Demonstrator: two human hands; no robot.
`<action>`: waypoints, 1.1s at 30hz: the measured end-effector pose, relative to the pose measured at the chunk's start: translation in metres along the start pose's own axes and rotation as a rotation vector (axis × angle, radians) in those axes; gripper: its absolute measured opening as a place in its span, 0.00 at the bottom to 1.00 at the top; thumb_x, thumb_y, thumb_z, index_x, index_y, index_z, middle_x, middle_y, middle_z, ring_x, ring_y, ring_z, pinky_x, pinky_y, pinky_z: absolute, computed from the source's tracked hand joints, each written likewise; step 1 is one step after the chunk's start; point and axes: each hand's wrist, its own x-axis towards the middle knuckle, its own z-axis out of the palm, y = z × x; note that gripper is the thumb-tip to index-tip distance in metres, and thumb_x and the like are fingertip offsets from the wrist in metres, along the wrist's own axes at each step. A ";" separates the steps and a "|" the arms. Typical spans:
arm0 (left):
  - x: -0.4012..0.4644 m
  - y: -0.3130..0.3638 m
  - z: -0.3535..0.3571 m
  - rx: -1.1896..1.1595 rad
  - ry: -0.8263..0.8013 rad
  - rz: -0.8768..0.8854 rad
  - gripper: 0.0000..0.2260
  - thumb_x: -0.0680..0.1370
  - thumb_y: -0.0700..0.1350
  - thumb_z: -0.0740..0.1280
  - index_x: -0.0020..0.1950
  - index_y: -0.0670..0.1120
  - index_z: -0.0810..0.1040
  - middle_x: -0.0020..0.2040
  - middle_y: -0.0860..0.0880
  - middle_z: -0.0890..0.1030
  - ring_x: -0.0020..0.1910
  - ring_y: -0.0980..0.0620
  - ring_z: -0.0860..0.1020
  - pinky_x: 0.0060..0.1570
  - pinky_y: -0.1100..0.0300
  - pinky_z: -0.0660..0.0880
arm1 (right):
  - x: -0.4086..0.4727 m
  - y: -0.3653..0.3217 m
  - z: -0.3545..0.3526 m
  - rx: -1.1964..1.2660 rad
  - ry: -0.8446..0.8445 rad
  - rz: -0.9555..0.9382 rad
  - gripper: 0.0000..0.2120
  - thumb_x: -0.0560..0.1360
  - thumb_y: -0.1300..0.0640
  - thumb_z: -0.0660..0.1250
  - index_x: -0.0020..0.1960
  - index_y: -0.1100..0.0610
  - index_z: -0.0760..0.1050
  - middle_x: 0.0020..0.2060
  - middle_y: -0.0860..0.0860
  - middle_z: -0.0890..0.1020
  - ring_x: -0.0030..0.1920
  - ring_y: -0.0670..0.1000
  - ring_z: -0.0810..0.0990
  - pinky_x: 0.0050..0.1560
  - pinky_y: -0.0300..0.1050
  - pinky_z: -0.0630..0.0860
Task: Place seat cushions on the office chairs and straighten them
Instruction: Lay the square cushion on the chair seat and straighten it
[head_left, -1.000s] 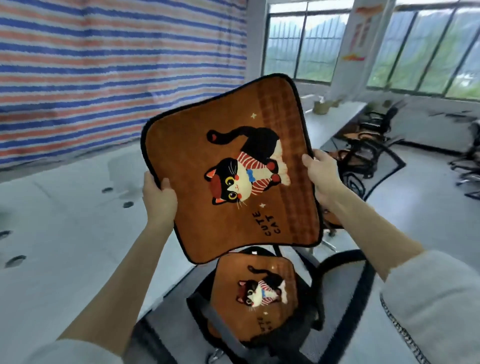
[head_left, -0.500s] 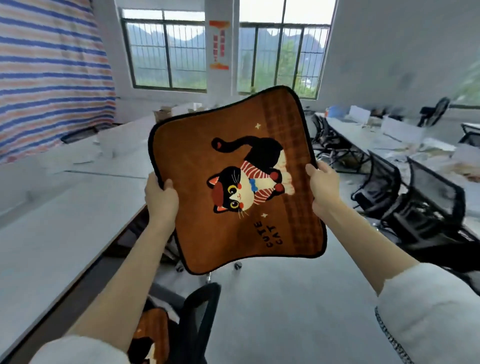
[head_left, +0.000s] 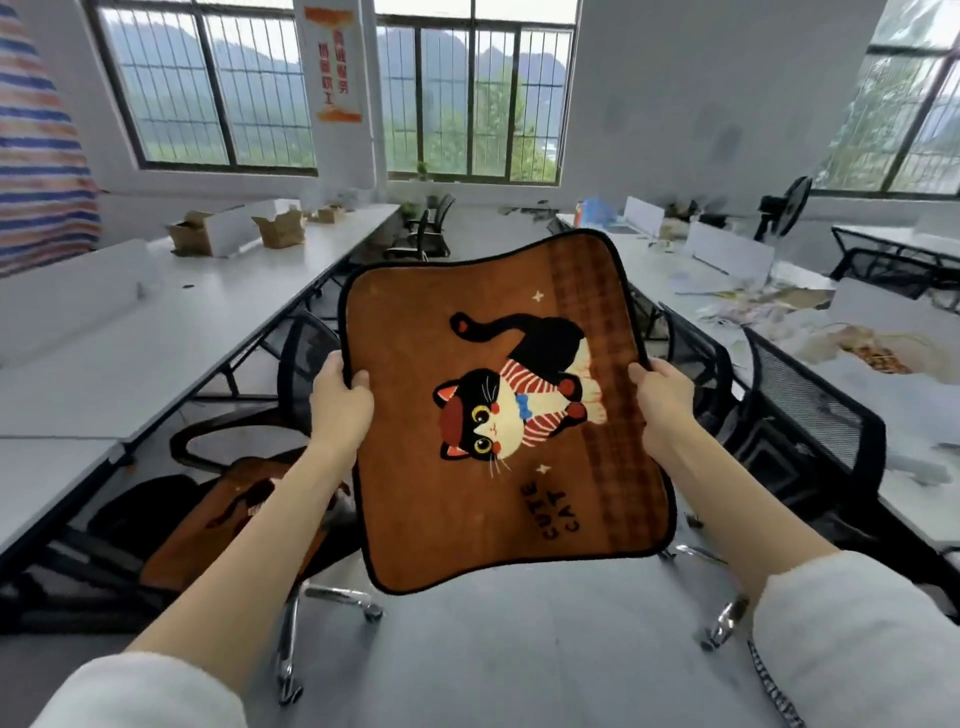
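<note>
Both the left hand (head_left: 340, 402) and right hand (head_left: 662, 397) are still pinching the cat cushion's (head_left: 498, 415) edges, now carrying it from the cushioned chair (head_left: 228, 499) toward the bare chairs (head_left: 810, 415) right of it.

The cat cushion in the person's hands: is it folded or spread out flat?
Spread out. The cushion shows its whole face, and the left hand and right hand hold opposite edges.

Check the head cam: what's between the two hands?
The brown cat cushion spans the whole gap in the head view: left hand grips its left edge, right hand its right edge. Nothing else lies between them.
</note>
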 end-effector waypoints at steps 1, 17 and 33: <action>0.020 -0.002 0.025 0.004 -0.004 0.009 0.14 0.81 0.41 0.55 0.66 0.45 0.70 0.64 0.45 0.75 0.58 0.46 0.75 0.60 0.49 0.74 | 0.033 0.003 0.003 0.007 -0.005 0.009 0.09 0.80 0.63 0.58 0.51 0.57 0.77 0.34 0.51 0.77 0.35 0.50 0.75 0.41 0.44 0.72; 0.353 -0.055 0.263 0.082 0.124 -0.105 0.13 0.82 0.39 0.55 0.64 0.45 0.71 0.56 0.50 0.75 0.53 0.51 0.74 0.56 0.54 0.72 | 0.501 0.033 0.167 -0.129 -0.138 0.044 0.09 0.76 0.60 0.61 0.49 0.56 0.79 0.46 0.56 0.83 0.50 0.59 0.81 0.56 0.55 0.78; 0.818 -0.146 0.442 0.082 0.055 -0.123 0.07 0.80 0.38 0.58 0.52 0.49 0.73 0.46 0.52 0.78 0.49 0.49 0.77 0.50 0.53 0.74 | 0.942 0.057 0.395 -0.177 -0.137 0.115 0.07 0.76 0.58 0.63 0.41 0.54 0.79 0.45 0.57 0.83 0.47 0.58 0.81 0.57 0.61 0.77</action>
